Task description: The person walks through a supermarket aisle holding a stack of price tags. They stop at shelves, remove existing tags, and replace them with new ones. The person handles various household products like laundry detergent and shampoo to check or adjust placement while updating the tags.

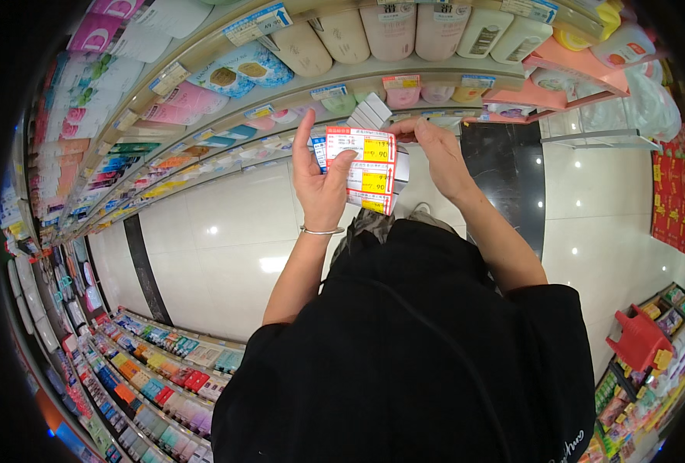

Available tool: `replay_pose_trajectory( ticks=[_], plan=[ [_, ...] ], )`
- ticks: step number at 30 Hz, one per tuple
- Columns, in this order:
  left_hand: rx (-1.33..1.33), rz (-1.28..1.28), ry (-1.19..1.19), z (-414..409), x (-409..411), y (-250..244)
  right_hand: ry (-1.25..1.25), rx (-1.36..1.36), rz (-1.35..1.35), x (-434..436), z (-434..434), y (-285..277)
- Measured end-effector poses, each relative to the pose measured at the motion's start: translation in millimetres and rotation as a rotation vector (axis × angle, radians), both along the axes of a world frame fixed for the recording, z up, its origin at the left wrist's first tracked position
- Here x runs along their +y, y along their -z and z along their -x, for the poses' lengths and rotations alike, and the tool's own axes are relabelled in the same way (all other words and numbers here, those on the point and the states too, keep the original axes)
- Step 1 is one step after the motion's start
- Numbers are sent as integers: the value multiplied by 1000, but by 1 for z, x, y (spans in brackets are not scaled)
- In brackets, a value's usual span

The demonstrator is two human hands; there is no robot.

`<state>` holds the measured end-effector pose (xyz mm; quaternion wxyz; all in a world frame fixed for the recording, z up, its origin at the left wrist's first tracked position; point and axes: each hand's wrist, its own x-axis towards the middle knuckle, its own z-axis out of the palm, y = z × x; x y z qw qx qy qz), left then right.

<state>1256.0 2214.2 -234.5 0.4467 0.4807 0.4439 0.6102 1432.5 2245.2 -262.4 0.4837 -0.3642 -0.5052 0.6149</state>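
Observation:
My left hand (319, 188) holds a small bunch of paper price labels, its thumb pressed on the front one. That front strip of red-and-white price labels (371, 168) has yellow price boxes and bears writing. Behind it show the edge of a blue-and-white label (319, 151) and a pale strip with dark lines (370, 111) that sticks up above. At the bunch's top right corner are the fingers of my right hand (438, 153); their tips are partly hidden behind the paper. A metal bangle (321, 230) circles my left wrist.
Before me stands a store shelf (377, 72) with pump bottles (342, 37) and price tags along its edges. Behind me at left are tiered shelves of small boxes (169, 388). A red plastic stool (640, 338) sits among goods at right. Pale floor tiles (221, 254) lie below.

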Motion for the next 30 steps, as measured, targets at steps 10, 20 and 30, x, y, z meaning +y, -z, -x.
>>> replay_pose_trajectory(
  ticks=[10,20,30],
  plan=[
    [-31,16,19,-11,-30,-4,130,352,125,-32,17,-13],
    [-92,-7,83,-20,-45,-6,186,415,61,-51,22,-21],
    [-107,50,171,-24,-55,-8,199,441,23,-59,24,-23]
  ],
)
